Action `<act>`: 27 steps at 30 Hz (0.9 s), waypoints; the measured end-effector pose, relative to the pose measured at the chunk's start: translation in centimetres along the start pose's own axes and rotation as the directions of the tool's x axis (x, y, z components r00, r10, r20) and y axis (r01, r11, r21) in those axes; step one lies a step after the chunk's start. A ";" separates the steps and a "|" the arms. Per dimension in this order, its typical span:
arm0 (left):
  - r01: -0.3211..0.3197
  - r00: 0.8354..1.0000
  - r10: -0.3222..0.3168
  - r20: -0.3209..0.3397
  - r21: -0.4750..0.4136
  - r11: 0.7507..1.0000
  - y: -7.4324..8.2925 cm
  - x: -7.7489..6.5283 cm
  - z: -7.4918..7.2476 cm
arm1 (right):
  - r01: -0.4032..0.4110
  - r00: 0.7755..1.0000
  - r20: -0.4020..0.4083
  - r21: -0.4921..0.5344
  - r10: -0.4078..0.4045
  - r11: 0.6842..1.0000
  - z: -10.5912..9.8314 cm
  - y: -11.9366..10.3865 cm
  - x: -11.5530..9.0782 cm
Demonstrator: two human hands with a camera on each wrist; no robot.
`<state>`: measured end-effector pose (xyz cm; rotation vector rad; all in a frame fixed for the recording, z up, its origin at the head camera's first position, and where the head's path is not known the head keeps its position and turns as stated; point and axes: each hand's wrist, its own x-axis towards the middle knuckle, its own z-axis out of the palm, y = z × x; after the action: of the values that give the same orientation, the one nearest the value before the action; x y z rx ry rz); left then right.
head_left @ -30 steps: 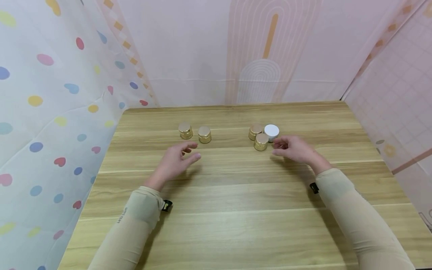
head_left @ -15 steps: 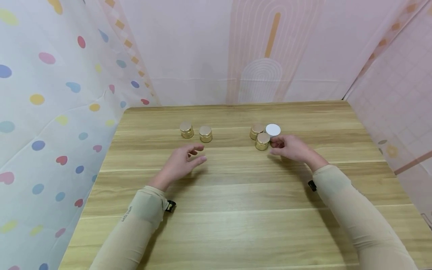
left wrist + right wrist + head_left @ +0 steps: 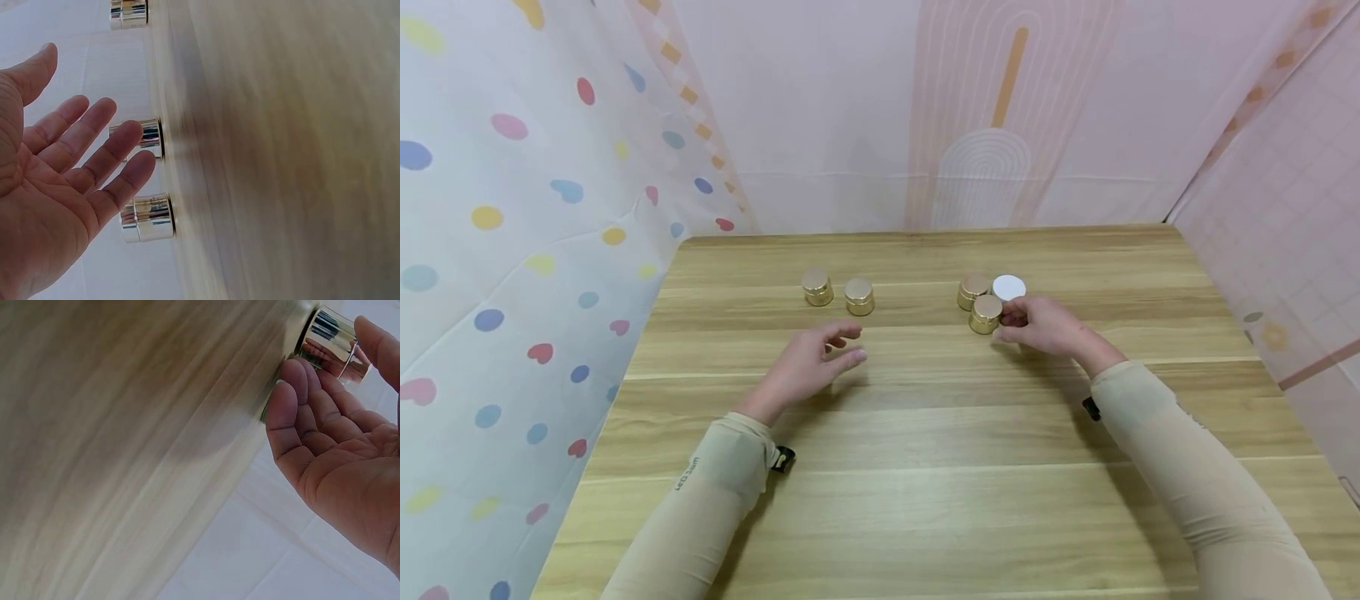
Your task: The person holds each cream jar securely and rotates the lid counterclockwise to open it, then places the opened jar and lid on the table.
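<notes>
Tabletop (image 3: 917,417): pale wood grain with darker streaks, fills lower centre of the head view; far edge crosses above mid-height. Left side: white sheet (image 3: 535,317), creased, printed with multicoloured dots, hearts and drops. Upper centre: pale pinkish backdrop (image 3: 820,108) bearing nested white arches (image 3: 987,162), with a slanted orange bar (image 3: 1011,77) just above. Upper left: strip of orange diamonds (image 3: 688,96), descending toward the far left corner. Right side: pink panel (image 3: 1285,233), faint grid; brown band (image 3: 1319,366) at right edge.
</notes>
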<state>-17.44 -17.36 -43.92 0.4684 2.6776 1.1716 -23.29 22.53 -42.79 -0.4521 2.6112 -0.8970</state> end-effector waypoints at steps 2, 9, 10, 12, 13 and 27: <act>-0.004 1.000 0.004 0.005 0.000 1.000 0.1 0.0 0.1 | -0.005 1.000 -0.001 0.003 0.005 1.000 0.0 -0.1 0.0; 0.002 1.000 -0.002 0.022 -0.001 1.000 0.5 0.0 0.5 | -0.020 1.000 -0.019 -0.018 0.020 1.000 0.3 -0.5 0.4; 0.003 1.000 -0.003 0.022 0.000 1.000 0.5 0.0 0.5 | -0.024 0.999 -0.028 -0.032 0.023 0.999 0.4 -0.6 0.5; 0.003 1.000 -0.003 0.023 0.000 1.000 0.5 -0.1 0.6 | -0.043 0.998 -0.053 -0.069 0.040 0.997 0.7 -1.0 0.6; 0.004 1.000 -0.004 0.022 0.000 1.000 0.5 -0.1 0.7 | -0.059 0.996 -0.070 -0.093 0.053 0.994 0.8 -1.3 0.7; 0.012 0.999 -0.012 0.042 -0.009 1.000 0.3 0.0 1.1 | -0.318 0.939 -0.237 -0.315 0.251 0.894 3.4 -4.2 2.0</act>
<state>-17.07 -16.47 -44.46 0.4695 2.6352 1.1570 -22.91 16.77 -43.09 -0.0570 2.9219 -0.3947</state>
